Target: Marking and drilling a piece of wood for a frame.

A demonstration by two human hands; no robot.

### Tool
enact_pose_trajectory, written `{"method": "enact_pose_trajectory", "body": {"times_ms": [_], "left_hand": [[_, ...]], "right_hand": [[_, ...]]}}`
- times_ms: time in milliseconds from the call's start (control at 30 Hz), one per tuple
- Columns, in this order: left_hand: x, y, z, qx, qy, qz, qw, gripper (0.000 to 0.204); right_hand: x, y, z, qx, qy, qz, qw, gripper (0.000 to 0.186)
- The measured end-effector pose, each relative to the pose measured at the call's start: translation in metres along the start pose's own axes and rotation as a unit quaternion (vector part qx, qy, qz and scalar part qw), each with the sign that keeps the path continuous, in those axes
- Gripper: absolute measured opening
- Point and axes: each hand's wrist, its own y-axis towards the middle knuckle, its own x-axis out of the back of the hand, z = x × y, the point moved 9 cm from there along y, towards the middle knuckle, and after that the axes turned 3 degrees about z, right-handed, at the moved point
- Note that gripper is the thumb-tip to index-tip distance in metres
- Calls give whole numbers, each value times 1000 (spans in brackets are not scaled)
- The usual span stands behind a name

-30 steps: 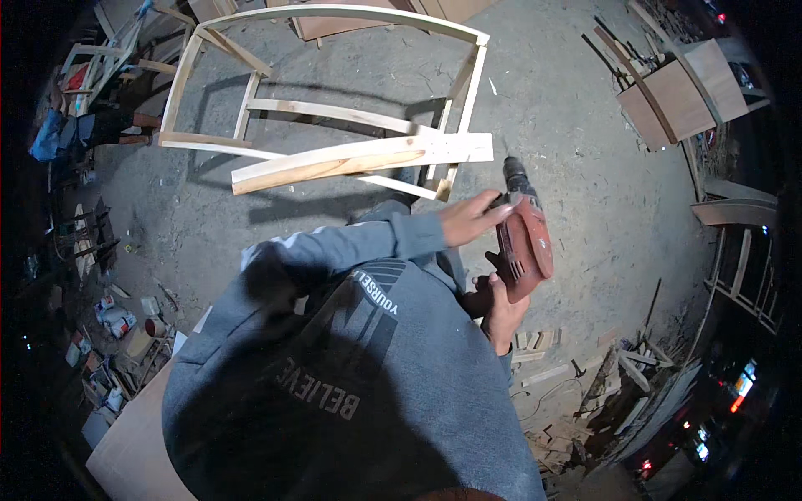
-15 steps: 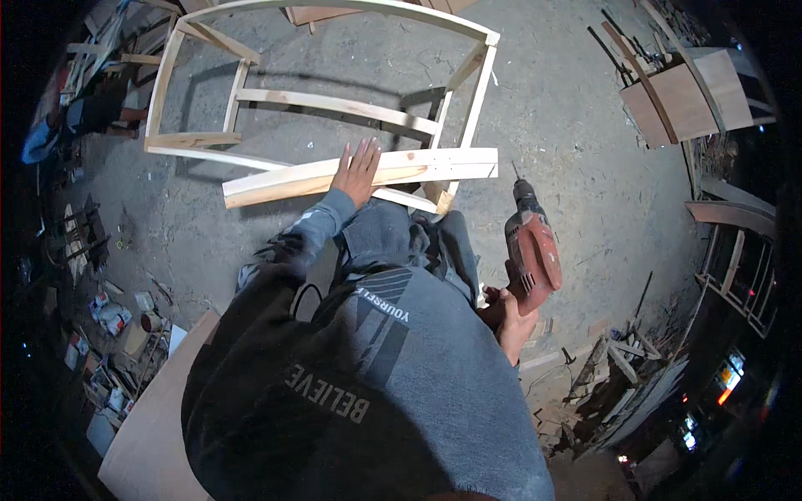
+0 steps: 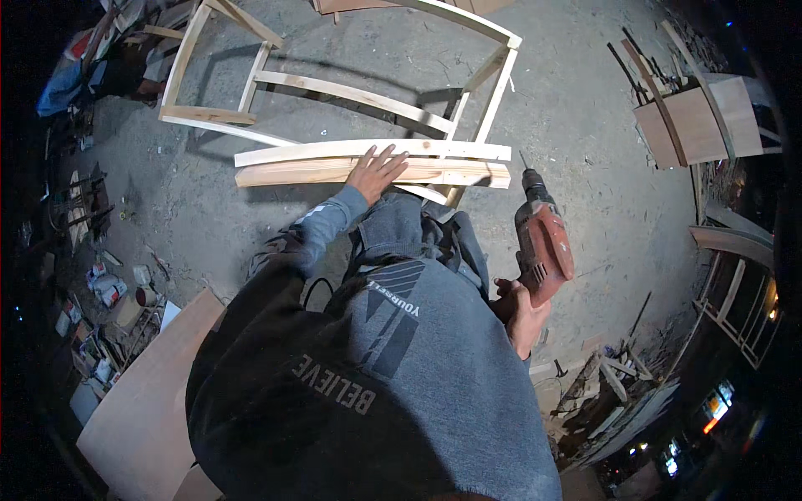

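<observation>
Two pale, slightly curved wooden slats lie side by side across my lap, a far slat [image 3: 451, 149] and a near slat [image 3: 292, 174], with a thin gap between them. My left hand [image 3: 378, 174] rests flat over both, fingers spread. Off to the right, my right hand [image 3: 525, 316] is closed round the handle of a red power drill [image 3: 548, 250]. Its thin bit points away from me and is apart from the wood. Just beyond the slats stands a curved wooden frame [image 3: 359, 98], whose near corner is partly hidden under them.
Plywood pieces [image 3: 697, 125] with strips on top sit at the far right. A large plywood sheet [image 3: 146, 401] lies at my near left, beside cluttered containers [image 3: 107, 288]. Scrap wood [image 3: 614, 376] is piled at the near right. Part of another person [image 3: 121, 77] shows at the far left.
The slats, overlapping before, now show as two with a gap between them, lying straighter across. My left hand has spread over both. The drill remains in my right hand.
</observation>
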Motion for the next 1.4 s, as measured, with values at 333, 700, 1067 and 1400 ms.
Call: {"method": "enact_pose_trajectory", "body": {"times_ms": [333, 700, 1067, 1400], "left_hand": [[12, 4, -4, 77, -62, -98, 990, 59], [3, -4, -1, 170, -70, -169, 968, 61], [5, -23, -1, 276, -104, -252, 922, 41], [7, -26, -13, 271, -106, -254, 922, 28]], "right_hand": [[4, 5, 7, 7, 40, 8, 999, 37], [9, 7, 6, 13, 41, 7, 999, 40], [6, 3, 13, 12, 29, -15, 999, 50], [6, 5, 21, 15, -9, 22, 1000, 45]]}}
